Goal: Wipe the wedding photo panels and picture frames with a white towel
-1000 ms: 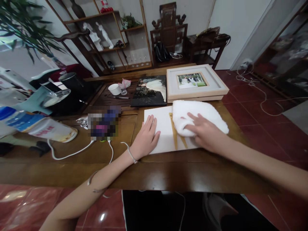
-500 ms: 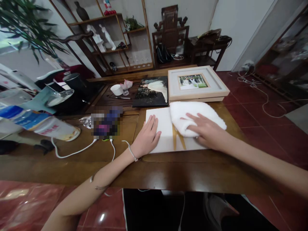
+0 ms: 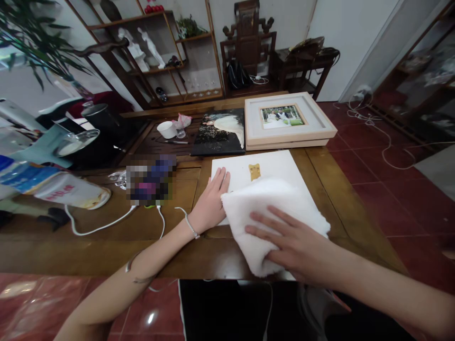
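Observation:
On the wooden table lies a flat white panel with a gold-coloured metal piece on its face, like a frame's back stand; its lower part is covered. My left hand rests flat on the panel's left side, fingers stretched out and close together. My right hand holds a fluffy white towel, fingers spread over its top. The towel covers the panel's near part and hangs past its near edge. What lies under the towel is hidden.
Behind the panel stand a light wooden picture frame on another frame and a dark photo panel. A white cup is farther left. Charging cables and a blue-and-white container lie left. The table's near edge is close.
My right hand has pulled the towel toward me and left across the panel, uncovering the top of the gold piece and the panel's far right. My left hand stays on the panel.

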Available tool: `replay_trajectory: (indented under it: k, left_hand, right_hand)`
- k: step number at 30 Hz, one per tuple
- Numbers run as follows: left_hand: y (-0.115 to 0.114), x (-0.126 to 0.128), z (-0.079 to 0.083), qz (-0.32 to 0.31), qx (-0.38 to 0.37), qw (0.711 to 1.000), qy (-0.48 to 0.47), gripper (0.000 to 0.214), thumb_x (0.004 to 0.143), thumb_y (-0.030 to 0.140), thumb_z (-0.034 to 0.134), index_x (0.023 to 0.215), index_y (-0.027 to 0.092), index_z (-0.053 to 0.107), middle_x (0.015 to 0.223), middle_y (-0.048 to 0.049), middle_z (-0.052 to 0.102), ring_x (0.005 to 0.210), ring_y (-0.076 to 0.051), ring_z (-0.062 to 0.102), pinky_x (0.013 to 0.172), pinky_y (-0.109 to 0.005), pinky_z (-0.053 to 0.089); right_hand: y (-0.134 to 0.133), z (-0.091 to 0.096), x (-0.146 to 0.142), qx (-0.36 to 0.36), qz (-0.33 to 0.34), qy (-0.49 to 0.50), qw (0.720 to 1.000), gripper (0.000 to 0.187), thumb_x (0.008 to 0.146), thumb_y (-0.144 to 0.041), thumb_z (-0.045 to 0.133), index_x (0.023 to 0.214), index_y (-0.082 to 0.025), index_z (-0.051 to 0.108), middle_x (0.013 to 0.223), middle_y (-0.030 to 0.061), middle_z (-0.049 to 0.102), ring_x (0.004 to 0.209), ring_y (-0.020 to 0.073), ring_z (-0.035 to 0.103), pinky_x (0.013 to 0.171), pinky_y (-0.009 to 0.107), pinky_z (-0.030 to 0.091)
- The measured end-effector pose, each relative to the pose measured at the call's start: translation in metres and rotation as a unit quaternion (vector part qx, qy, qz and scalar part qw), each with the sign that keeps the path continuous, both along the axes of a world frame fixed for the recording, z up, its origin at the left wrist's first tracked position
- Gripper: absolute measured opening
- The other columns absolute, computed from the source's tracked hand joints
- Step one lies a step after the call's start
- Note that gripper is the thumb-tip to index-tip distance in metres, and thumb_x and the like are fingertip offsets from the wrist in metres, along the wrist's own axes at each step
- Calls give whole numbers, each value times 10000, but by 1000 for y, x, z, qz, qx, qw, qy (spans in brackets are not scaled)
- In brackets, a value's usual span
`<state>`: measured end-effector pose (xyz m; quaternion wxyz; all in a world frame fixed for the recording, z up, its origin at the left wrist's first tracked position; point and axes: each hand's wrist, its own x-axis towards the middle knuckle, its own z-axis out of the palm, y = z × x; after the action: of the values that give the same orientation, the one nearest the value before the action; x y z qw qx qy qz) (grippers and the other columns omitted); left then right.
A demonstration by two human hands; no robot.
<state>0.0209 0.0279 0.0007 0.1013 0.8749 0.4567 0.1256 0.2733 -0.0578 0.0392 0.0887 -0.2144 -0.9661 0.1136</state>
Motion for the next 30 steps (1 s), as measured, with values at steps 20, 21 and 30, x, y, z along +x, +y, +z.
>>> replay_trajectory:
  k: [20, 21, 30]
  left_hand:
    - [0, 5, 0, 23, 13, 1000, 6, 573, 1002, 332, 290, 1473, 6, 261, 1572, -265, 193, 1486, -333, 91, 1177, -548, 212]
    - [0, 4, -1, 19, 14, 1000, 2, 572, 1004, 336, 289, 1476, 15, 255, 1574, -265, 188, 1486, -332, 87, 1175, -552, 212]
    - [-2, 0, 0, 16, 13, 1000, 1, 565, 994, 315, 297, 1478, 28, 250, 1576, -259, 187, 1484, -336, 99, 1173, -548, 221]
  right_hand:
    - [16, 3, -2, 7, -115, -4, 993, 417, 646, -27, 529, 1015, -153, 677, 1494, 121, 430, 1419, 371, 256, 1143, 628, 203]
    - [4, 3, -4, -11, -87, -1, 996, 382, 657, -55, 548, 998, -167, 681, 1498, 105, 429, 1425, 362, 245, 1152, 616, 186]
    - [26, 14, 7, -28, -71, -39, 996, 520, 651, -17, 531, 1120, -210, 642, 1507, 63, 421, 1438, 279, 245, 1162, 568, 212]
